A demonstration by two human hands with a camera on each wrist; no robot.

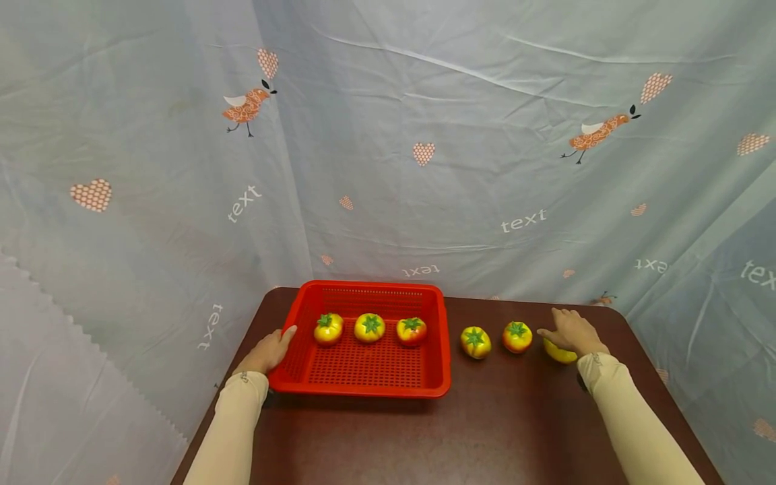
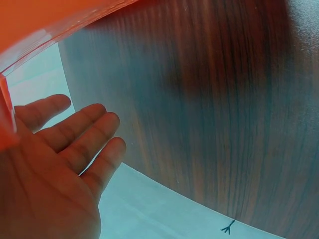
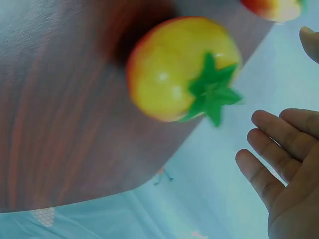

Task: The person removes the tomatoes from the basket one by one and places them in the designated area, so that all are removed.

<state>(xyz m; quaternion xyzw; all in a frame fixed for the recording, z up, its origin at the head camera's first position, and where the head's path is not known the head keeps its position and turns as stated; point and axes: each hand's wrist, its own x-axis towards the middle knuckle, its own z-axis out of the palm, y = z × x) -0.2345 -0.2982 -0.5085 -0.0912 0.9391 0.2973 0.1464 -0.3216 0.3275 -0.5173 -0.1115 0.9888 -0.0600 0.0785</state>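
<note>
My left hand (image 1: 267, 352) is at the left side of a red plastic basket (image 1: 358, 389), its thumb over the rim. In the left wrist view, the fingers (image 2: 87, 149) stretch out straight beneath the orange-red basket edge, and the thumb is hidden. Over at the right, my right hand (image 1: 574, 332) hovers by a yellow-and-red toy tomato (image 1: 559, 353), partly covering it from above. The right wrist view shows that tomato's green star-shaped top (image 3: 214, 89), with spread fingers (image 3: 259, 172) apart from it. Nothing is held in that hand.
Inside the basket three similar tomatoes (image 1: 370, 327) sit in a row. Between the basket and my right hand, two more stand on the dark wooden table (image 1: 485, 424): a yellower one (image 1: 475, 342) and a redder one (image 1: 517, 337). A patterned grey curtain (image 1: 388, 168) surrounds the table.
</note>
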